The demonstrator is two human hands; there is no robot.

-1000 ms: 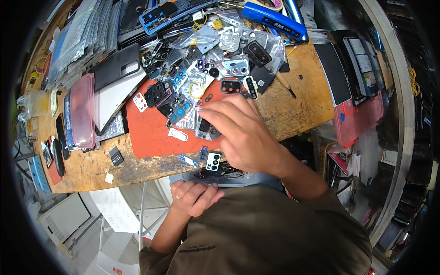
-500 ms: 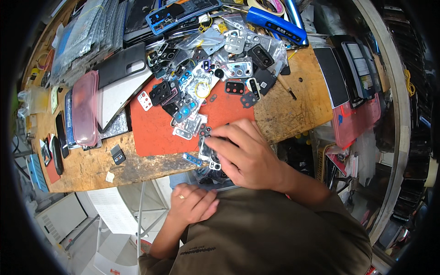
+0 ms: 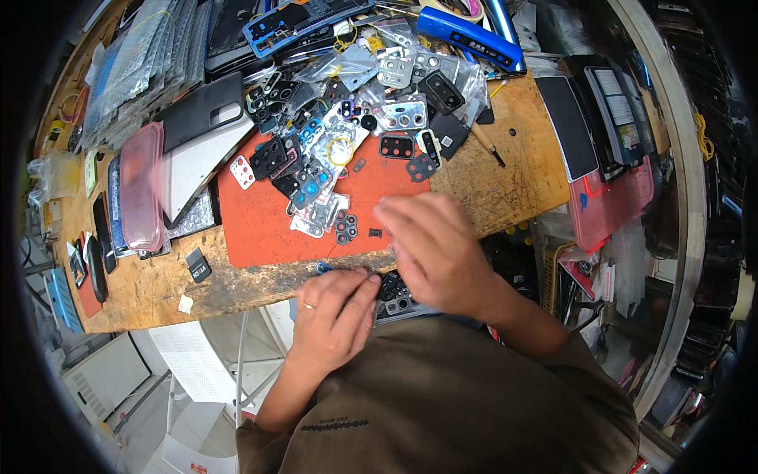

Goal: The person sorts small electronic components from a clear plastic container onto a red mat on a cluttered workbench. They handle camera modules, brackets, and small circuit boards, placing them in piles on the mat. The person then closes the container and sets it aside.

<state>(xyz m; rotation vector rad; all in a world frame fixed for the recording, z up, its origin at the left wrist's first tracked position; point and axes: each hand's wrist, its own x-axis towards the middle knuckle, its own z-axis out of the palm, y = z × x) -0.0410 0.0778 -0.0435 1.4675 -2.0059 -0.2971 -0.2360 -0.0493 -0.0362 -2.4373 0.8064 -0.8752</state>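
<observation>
The cluster-shaped dark lens cover [image 3: 346, 227] lies flat on the near part of the orange mat [image 3: 257, 246], with a small black piece [image 3: 375, 233] just beside it, to its right. The step in hand looks like handling such loose parts at the mat's near edge. The next move, as I judge it, calls for a light fingertip touch, since these parts look thin and lie flat.

The right hand [image 3: 442, 249] hangs close to the small piece, fingers bent; whether its grip is closed on anything, I cannot tell. The left hand [image 3: 335, 312] is curled at the desk [image 3: 513, 170] edge (one ring on it), and its grip is hidden too. A blue strip [image 3: 324, 268] peeks out behind it, and dark parts [image 3: 395, 291] show between the hands, below the edge.

Counted: one cluster-shaped cover, one small black piece, one mat, one blue strip, two hands. Farther out, a heap of lens covers and bags [image 3: 367, 122] is too tangled to count; around it are one wood-handled tool [image 3: 485, 142] and one blue cylindrical tool [image 3: 466, 38].
</observation>
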